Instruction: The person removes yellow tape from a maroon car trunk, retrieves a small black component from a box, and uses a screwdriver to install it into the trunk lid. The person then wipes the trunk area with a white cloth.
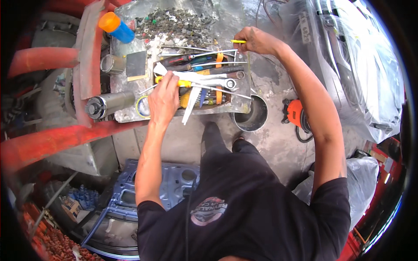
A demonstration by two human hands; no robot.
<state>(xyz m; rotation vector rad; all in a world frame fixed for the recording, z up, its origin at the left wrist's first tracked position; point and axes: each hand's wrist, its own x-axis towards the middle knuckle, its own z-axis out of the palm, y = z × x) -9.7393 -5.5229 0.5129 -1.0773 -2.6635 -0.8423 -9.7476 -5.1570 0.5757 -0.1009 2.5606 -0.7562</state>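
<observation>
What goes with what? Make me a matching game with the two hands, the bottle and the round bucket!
Things:
1. Left hand
2. Right hand
3. Bottle
4. Round bucket

Matches:
A. Standing on the floor
B. Gripping a yellow handle above the tools
C. Blue with an orange top
D. By the bench's right edge, holding a thin yellow piece

Pairs: 1-B, 2-D, 3-C, 4-A

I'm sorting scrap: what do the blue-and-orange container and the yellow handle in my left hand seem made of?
Container: probably smooth plastic, slightly shiny, judging by its even, bright colours. Yellow handle: likely plastic, from its uniform colour; finish unclear.
</observation>
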